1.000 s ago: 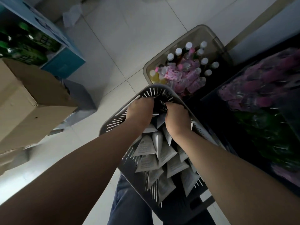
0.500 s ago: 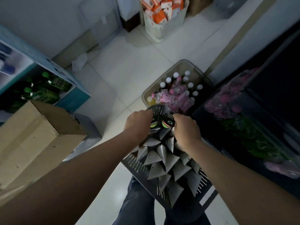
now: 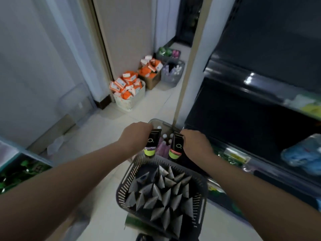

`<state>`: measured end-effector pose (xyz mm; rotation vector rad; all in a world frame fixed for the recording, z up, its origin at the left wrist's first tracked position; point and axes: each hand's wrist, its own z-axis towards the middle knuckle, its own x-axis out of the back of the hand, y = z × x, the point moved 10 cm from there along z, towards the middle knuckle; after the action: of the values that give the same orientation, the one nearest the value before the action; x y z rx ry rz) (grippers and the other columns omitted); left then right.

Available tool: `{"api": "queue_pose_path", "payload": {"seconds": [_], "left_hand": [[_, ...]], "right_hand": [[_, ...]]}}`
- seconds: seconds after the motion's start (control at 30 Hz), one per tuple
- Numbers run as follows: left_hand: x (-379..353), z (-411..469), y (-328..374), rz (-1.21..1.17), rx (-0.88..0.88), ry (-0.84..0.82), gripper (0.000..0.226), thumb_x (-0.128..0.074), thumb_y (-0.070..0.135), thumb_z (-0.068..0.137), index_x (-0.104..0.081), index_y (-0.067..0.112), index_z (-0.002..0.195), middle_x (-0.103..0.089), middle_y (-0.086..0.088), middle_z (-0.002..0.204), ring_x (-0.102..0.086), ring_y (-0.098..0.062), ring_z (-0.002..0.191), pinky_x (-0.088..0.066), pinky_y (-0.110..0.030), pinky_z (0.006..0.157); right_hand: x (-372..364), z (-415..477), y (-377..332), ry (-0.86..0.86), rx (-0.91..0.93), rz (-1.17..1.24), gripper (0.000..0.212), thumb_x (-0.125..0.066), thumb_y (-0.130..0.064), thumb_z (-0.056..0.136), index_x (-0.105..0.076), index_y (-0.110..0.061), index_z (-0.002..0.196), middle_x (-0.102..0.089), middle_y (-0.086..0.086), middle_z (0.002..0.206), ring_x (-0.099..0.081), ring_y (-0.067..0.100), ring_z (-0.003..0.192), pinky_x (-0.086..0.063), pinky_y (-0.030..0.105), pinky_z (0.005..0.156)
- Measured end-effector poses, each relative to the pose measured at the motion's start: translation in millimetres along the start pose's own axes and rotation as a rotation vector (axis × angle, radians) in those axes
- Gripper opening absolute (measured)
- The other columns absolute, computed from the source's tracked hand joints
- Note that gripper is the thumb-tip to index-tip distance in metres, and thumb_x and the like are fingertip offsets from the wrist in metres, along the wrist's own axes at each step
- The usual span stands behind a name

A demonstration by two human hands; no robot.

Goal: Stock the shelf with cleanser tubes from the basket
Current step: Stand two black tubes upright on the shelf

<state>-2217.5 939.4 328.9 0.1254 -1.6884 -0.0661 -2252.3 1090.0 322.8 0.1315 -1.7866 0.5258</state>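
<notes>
The dark shelf [image 3: 260, 80] fills the right side. Below the hands, the grey basket [image 3: 123, 186] holds many upright cleanser tubes [image 3: 159, 193], crimped ends up. The left hand [image 3: 133, 136] grips one black tube [image 3: 152, 140] above the basket's far rim, cap down; the right hand [image 3: 196, 143] grips a second tube [image 3: 177, 145] just beside it

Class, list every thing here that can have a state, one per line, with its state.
left hand, gripping left tube
right hand, gripping right tube
left tube, cap down, out of basket
right tube, cap down, out of basket
basket, packed with tubes, crimped ends up
white bin, heaped with orange boxes
</notes>
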Motion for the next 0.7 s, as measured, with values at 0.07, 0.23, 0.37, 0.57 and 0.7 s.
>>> {"api": "queue_pose_path", "payload": {"seconds": [0.07,0.23,0.37,0.57,0.7], "left_hand": [[35,2,19,0.017,-0.077,0.052,0.016,-0.052,0.009,0.086,-0.057,0.015,0.099,-0.065,-0.007,0.096,-0.063,-0.028,0.088,-0.050,-0.035,0.072],[113,2,74,0.069,-0.240,0.167,0.020,-0.047,0.006,0.091,-0.059,0.012,0.106,-0.066,-0.008,0.101,-0.063,-0.026,0.093,-0.047,-0.033,0.069],[164,-6,107,0.036,-0.336,0.238,0.025,-0.043,0.008,0.095,-0.063,0.012,0.111,-0.067,-0.009,0.106,-0.063,-0.026,0.094,-0.043,-0.029,0.069],[249,-3,166,0.011,-0.441,0.217,0.021,-0.047,0.013,0.096,-0.064,0.011,0.107,-0.066,-0.010,0.104,-0.059,-0.024,0.094,-0.039,-0.028,0.071],[304,4,201,0.057,-0.506,0.247,0.016,-0.049,0.013,0.095,-0.063,0.010,0.103,-0.062,-0.005,0.092,-0.057,-0.022,0.089,-0.042,-0.030,0.073]], "right_hand": [[33,-14,2,0.033,-0.009,0.014,0.015,-0.045,-0.007,0.090,-0.057,-0.015,0.090,-0.065,0.008,0.093,-0.062,0.028,0.084,-0.047,0.034,0.063],[127,-52,10,0.156,-0.032,0.052,0.021,-0.045,-0.003,0.090,-0.064,-0.009,0.098,-0.065,0.010,0.094,-0.062,0.026,0.082,-0.056,0.041,0.072],[192,-78,4,0.218,0.013,0.009,0.024,-0.047,-0.001,0.090,-0.066,-0.005,0.105,-0.063,0.012,0.105,-0.060,0.029,0.090,-0.055,0.042,0.078],[277,-119,22,0.293,-0.007,-0.004,0.025,-0.045,-0.002,0.090,-0.068,-0.008,0.097,-0.066,0.011,0.098,-0.063,0.025,0.083,-0.054,0.034,0.067],[333,-136,34,0.357,-0.010,-0.021,0.027,-0.045,-0.003,0.091,-0.068,-0.013,0.100,-0.066,0.007,0.101,-0.062,0.024,0.087,-0.052,0.031,0.068]]}}
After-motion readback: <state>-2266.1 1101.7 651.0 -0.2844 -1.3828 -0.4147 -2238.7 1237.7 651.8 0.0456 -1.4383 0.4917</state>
